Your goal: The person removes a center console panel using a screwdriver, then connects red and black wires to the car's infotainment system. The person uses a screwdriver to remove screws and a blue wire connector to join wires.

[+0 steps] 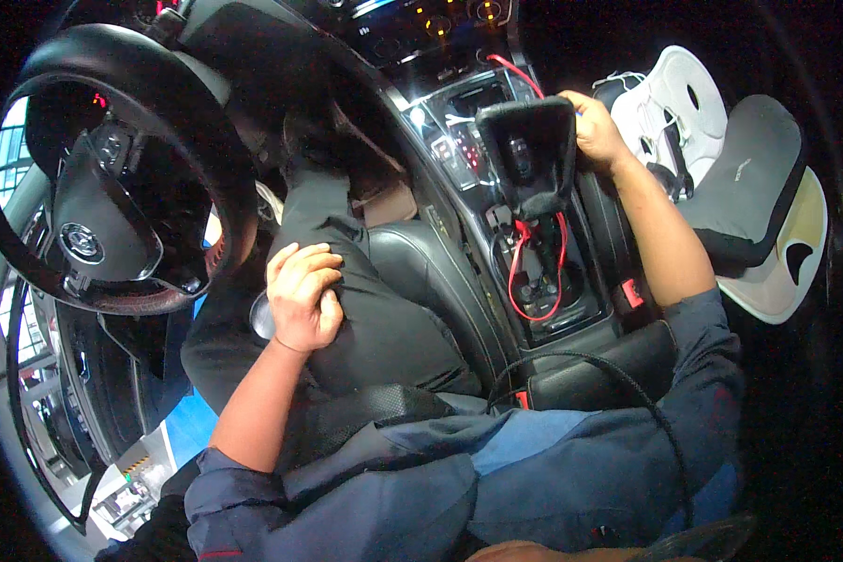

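My right hand (594,129) is closed on the right edge of a black, roughly trapezoid trim piece (560,164) with a dark recess in its middle. The piece is held tilted above the centre console, and its grip side is partly hidden by its own frame. Below it is an uncovered console opening (543,309), where a loop of red cable (563,272) hangs among dark parts. My left hand (302,292) rests on my thigh, holding nothing I can see, its fingers loosely bent and apart from the thumb. Beside that wrist shows a rounded grey thing (262,318), mostly hidden.
A black steering wheel (112,169) stands at the left. Behind the console is a lit dashboard panel (421,23). On the right lie a white moulded shell (688,80) and a grey padded piece (754,178). A black cable (618,370) arches over the armrest (590,389).
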Tool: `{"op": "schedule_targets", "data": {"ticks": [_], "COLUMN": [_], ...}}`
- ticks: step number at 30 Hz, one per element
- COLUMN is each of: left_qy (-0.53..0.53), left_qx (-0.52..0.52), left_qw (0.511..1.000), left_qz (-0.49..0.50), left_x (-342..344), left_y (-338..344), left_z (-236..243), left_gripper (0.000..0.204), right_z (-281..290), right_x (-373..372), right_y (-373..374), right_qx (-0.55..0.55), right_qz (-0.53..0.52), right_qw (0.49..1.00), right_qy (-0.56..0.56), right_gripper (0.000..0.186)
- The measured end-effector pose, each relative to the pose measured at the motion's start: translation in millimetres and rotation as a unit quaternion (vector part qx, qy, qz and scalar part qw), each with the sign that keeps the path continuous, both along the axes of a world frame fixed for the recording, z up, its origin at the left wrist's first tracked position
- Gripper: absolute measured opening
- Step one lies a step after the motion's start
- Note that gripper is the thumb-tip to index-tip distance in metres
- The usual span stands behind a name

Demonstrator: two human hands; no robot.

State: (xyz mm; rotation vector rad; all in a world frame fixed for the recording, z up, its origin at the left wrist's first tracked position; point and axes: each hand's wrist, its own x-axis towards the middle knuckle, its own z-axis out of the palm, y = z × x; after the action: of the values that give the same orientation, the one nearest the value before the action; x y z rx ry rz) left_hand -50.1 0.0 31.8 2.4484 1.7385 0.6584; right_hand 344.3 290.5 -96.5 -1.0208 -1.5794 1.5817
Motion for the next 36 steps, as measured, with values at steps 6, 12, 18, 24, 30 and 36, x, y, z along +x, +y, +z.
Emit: {"op": "schedule_targets", "data": {"ticks": [6, 12, 18, 24, 30, 36], "left_qy": [0.015, 0.012, 0.01, 0.017, 0.023, 0.012], "left_qx": [-0.023, -0.015, -0.009, -0.016, -0.017, -0.02], "left_qw": [1.0, 1.0, 1.0, 1.0, 1.0, 1.0], "left_qz": [0.0, 0.009, 0.007, 0.013, 0.008, 0.008], "left_x": [-4, -5, -5, -3, -4, -1], "left_y": [-3, -2, -2, -2, -2, -2], "left_z": [-1, -3, -4, -2, -3, -2], "left_gripper": [0.019, 0.019, 0.019, 0.019, 0.019, 0.019], "right_z": [-8, -10, -20, -24, -22, 1], "right_x": [8, 13, 20, 25, 21, 12], "right_y": [-4, 0, 3, 8, 5, -1], "right_qx": [0.029, -0.011, -0.081, -0.008, 0.013, 0.062], "right_qz": [0.057, 0.025, 0.036, 0.042, 0.049, 0.076], "right_qw": [0.998, 1.0, 0.994, 0.999, 0.998, 0.993], "right_qy": [0.024, 0.013, 0.06, 0.008, 0.021, -0.059], "right_gripper": [0.025, 0.027, 0.028, 0.023, 0.019, 0.02]}}
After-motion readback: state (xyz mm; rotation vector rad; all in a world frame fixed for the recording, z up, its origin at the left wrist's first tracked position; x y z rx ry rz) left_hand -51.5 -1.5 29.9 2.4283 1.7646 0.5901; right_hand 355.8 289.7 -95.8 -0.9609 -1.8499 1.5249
